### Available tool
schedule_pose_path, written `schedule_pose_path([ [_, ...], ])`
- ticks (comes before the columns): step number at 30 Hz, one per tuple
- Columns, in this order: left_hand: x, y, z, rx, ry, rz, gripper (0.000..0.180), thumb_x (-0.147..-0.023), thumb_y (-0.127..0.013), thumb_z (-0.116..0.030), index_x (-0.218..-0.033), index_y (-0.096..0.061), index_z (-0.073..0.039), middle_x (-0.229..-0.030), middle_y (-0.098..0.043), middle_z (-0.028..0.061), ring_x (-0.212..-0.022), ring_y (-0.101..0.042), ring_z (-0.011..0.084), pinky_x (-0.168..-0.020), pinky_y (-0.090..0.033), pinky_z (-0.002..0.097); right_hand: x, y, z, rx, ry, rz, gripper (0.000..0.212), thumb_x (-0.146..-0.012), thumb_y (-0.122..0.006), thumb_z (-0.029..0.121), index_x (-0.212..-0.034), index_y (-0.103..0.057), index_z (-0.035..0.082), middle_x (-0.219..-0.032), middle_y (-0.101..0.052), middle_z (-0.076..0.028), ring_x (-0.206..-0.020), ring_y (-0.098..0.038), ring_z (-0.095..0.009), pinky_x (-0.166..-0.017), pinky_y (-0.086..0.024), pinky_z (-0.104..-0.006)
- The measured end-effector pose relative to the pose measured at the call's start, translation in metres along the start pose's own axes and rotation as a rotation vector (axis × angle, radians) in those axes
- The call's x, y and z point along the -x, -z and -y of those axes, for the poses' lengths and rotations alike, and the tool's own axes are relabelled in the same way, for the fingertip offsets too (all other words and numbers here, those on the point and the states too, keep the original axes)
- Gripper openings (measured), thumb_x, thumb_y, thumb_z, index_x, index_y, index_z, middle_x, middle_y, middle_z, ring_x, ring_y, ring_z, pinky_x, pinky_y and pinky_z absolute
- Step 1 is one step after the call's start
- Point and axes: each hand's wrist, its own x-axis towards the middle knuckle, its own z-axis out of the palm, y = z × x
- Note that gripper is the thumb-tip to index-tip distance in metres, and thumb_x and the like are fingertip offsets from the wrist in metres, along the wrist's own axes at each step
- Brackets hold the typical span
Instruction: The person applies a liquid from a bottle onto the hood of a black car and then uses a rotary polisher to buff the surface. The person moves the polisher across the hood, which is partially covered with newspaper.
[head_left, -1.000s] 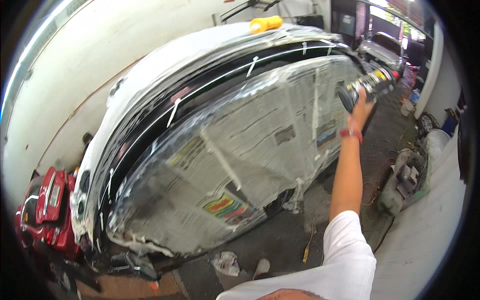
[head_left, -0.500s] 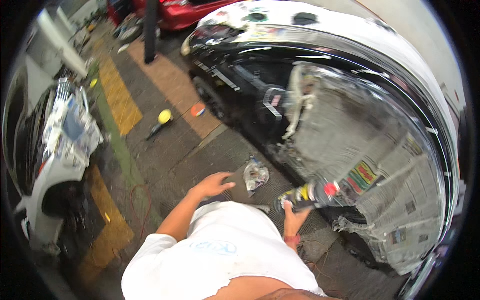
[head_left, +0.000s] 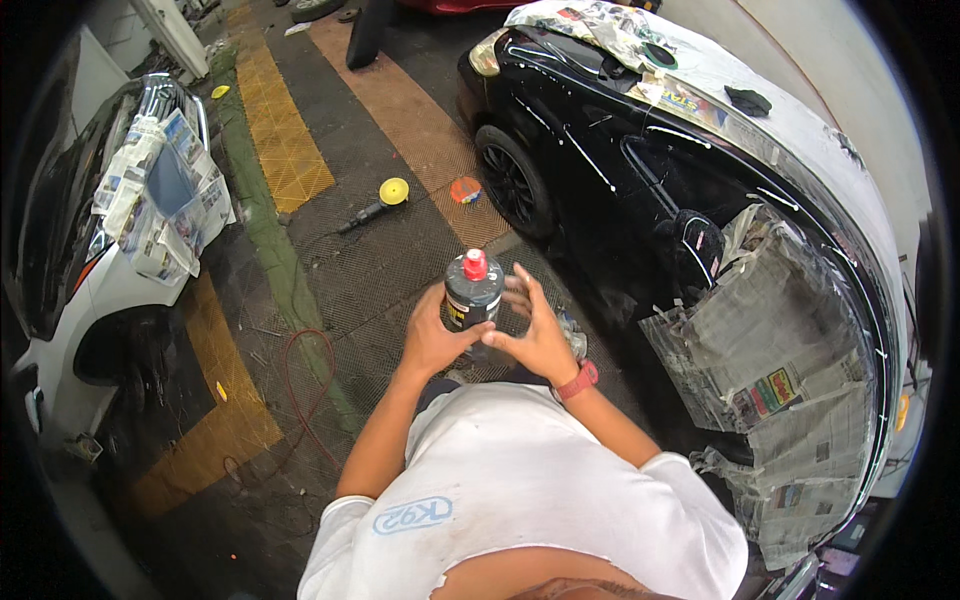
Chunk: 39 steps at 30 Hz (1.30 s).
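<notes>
- Well left of the fingers, a white car [head_left: 135, 325] stands partly draped in newspaper [head_left: 185, 200].
- Beyond the left fingers, a power tool [head_left: 372, 212] with a yellow disc lies on the floor [head_left: 385, 265], where a fallen bottle could knock against it.
- The left hand [head_left: 432, 340] is clamped around the side of the bottle [head_left: 472, 288]; squeezing too hard could force liquid out if the red cap [head_left: 475, 264] is loose, which cannot be told.
- Between both sets of fingers, the bottle appears upright, cap uppermost; a slick surface could let it slip.
- The right hand [head_left: 540, 340] has its fingers spread, blurred, their contact with the bottle unclear; a one-sided hold could let it tip.
- Well right of the fingers, a black car [head_left: 600, 215] carries newspaper sheets [head_left: 800, 320]; a stray squirt could spatter its bare panels.
</notes>
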Motion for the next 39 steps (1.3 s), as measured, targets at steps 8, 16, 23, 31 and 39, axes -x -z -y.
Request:
schedule_pose_path([
  [8,-0.09,0.027,-0.004,-0.287,-0.16,-0.096,0.12,-0.073,-0.097,-0.056,-0.166,-0.041,-0.006,-0.159,-0.052,0.0228,-0.148,-0.049,0.0421,-0.125,-0.037,0.0566,-0.147,0.015,0.005,-0.199,-0.005,-0.265,0.074,-0.084,-0.093,0.015,-0.147,-0.057,0.003,-0.134,-0.07,-0.01,-0.12,-0.069,-0.019,-0.107,-0.056,-0.0363],
  [16,-0.163,0.112,0.166,-0.069,0.539,-0.219,0.079,-0.103,-0.077,-0.041,-0.164,-0.046,-0.002,-0.169,-0.044,0.0234,-0.157,-0.042,0.0401,-0.129,-0.034,0.0512,-0.429,0.337,-0.021,-0.275,0.397,-1.162,0.051,-0.09,-0.093,0.027,-0.132,-0.074,0.005,-0.115,-0.078,-0.007,-0.094,-0.076,-0.019,-0.081,-0.062,-0.0398],
  [23,-0.101,0.176,0.282,-0.115,1.421,-0.279,0.081,-0.107,-0.07,-0.048,-0.162,-0.047,0.006,-0.165,-0.052,0.0229,-0.154,-0.05,0.0352,-0.125,-0.039,0.0459,-0.551,0.635,-0.112,0.677,-0.197,-1.436,0.058,-0.089,-0.088,0.039,-0.131,-0.067,0.003,-0.124,-0.075,-0.014,-0.103,-0.073,-0.024,-0.085,-0.058,-0.0437],
  [31,-0.13,0.189,0.289,-0.254,1.489,-0.153,0.091,-0.103,-0.068,-0.059,-0.16,-0.048,0.008,-0.163,-0.053,0.0276,-0.153,-0.051,0.0365,-0.124,-0.04,0.0447,-0.581,0.819,-0.168,1.716,-1.141,-0.768,0.067,-0.098,-0.069,0.056,-0.137,-0.065,0.001,-0.136,-0.069,-0.023,-0.12,-0.071,-0.032,-0.092,-0.06,-0.0541],
  [39,-0.374,0.235,0.351,-0.408,1.094,0.244,0.082,-0.103,-0.069,-0.055,-0.155,-0.054,0.006,-0.156,-0.059,0.0292,-0.146,-0.058,0.0395,-0.118,-0.047,0.0468,-0.446,0.846,-0.134,1.857,-1.039,-0.702,0.088,-0.091,-0.067,0.077,-0.141,-0.068,0.005,-0.119,-0.08,-0.02,-0.11,-0.077,-0.04,-0.091,-0.063,-0.0502],
])
